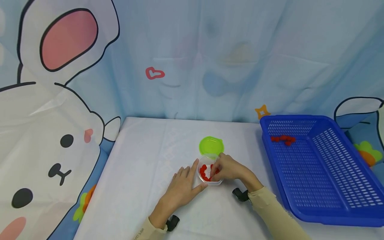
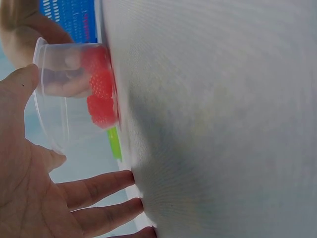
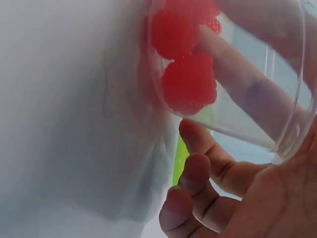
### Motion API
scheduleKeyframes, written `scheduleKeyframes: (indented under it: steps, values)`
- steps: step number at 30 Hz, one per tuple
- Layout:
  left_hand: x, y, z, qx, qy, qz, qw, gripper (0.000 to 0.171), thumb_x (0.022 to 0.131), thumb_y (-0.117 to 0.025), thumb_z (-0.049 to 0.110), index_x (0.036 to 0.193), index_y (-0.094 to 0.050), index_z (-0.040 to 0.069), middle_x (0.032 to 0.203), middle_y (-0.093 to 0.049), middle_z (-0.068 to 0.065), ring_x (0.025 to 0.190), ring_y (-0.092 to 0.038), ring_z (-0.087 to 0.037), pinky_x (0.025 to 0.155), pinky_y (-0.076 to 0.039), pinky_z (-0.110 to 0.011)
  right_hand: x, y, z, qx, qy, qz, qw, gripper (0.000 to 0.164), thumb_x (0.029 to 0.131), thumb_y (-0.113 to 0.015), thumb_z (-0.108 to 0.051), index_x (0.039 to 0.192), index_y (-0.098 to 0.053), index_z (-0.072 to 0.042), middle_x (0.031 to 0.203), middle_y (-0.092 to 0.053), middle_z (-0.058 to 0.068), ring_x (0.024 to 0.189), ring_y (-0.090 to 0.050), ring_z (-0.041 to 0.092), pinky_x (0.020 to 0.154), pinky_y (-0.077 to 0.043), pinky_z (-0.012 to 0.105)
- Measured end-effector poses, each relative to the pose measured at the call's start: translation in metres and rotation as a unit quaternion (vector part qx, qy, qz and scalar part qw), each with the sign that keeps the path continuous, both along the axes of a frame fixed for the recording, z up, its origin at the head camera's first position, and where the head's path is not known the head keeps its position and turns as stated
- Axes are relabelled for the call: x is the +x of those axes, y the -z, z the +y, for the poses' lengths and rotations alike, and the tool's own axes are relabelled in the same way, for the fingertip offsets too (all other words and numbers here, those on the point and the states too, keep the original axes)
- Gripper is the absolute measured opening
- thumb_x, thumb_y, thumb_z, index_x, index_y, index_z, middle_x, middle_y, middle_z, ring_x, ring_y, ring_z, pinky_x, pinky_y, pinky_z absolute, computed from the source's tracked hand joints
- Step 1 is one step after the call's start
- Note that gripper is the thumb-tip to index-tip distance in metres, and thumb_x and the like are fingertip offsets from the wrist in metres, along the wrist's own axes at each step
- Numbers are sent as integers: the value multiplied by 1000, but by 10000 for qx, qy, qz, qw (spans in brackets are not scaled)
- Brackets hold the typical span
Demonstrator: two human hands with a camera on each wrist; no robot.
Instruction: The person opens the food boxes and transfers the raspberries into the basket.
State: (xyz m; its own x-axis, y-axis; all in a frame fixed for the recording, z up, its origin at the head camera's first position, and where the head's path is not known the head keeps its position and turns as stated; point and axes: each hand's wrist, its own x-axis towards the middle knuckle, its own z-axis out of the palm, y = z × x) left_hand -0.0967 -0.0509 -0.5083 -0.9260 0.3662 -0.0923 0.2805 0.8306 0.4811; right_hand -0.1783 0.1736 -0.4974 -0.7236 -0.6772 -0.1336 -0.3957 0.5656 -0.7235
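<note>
A clear plastic cup (image 1: 218,183) stands on the white table with several red raspberries (image 2: 102,84) on its bottom. My left hand (image 1: 181,186) lies at its left, the forefinger and thumb touching the rim and the other fingers straight, their tips on the table. From the right, my right hand (image 1: 228,167) reaches inside. Its forefinger and thumb pinch a raspberry (image 3: 213,24) low in the cup, partly hidden by the fingers, while the other fingers bend outside the wall. Just behind the cup lies a green lid (image 1: 211,145).
A blue plastic basket (image 1: 318,200) stands on the right, holding several red raspberries (image 1: 283,138) in its far left corner. A printed cloth (image 1: 192,60) hangs behind the table (image 1: 141,160). Small black devices are strapped near both wrists.
</note>
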Motion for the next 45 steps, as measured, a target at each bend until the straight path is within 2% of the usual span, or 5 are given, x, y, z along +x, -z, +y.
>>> scheduleKeyframes:
  steps: [8, 15, 22, 34, 45]
  values:
    - [0, 0, 0, -26, -23, 4, 10000, 91, 93, -53, 67, 162, -14, 22, 146, -48, -20, 135, -42, -44, 108, -34, -60, 4, 0, 2, -76, 167, -23, 9998, 9, 76, -78, -4, 74, -79, -13, 76, -62, -5, 76, -52, 17, 59, -49, 27]
    - [1, -1, 0, -51, -19, 36, 10000, 91, 93, -53, 67, 162, -15, 21, 146, -48, -20, 134, -42, -44, 108, -34, -60, 7, 4, 8, -633, 314, 7, 9975, 11, 82, -76, -4, 80, -79, -14, 84, -65, -5, 84, -54, 21, 66, -51, 29]
    - [1, 0, 0, -71, -32, 40, 10000, 91, 93, -52, 69, 162, -15, 22, 147, -47, -20, 135, -42, -44, 108, -34, -60, 14, -4, 13, -1070, 1169, 47, 9873, 6, 87, -76, -12, 90, -81, -16, 89, -63, -3, 95, -47, 30, 73, -39, 36]
    - [1, 1, 1, -78, -34, 26, 10000, 91, 93, -52, 68, 162, -16, 22, 147, -47, -20, 135, -42, -44, 108, -34, -61, 18, -11, 22, -1101, 1833, 81, 9768, 10, 90, -75, -20, 99, -80, -20, 96, -62, -1, 90, -49, 26, 70, -44, 36]
    - [0, 0, 2, -41, -81, -41, 10000, 92, 93, -53, 67, 162, -15, 22, 148, -46, -20, 136, -41, -44, 108, -33, -60, 26, -42, 34, -1407, 2011, 274, 9690, 15, 93, -73, -18, 107, -77, -12, 94, -65, 1, 78, -55, 22, 64, -48, 27]
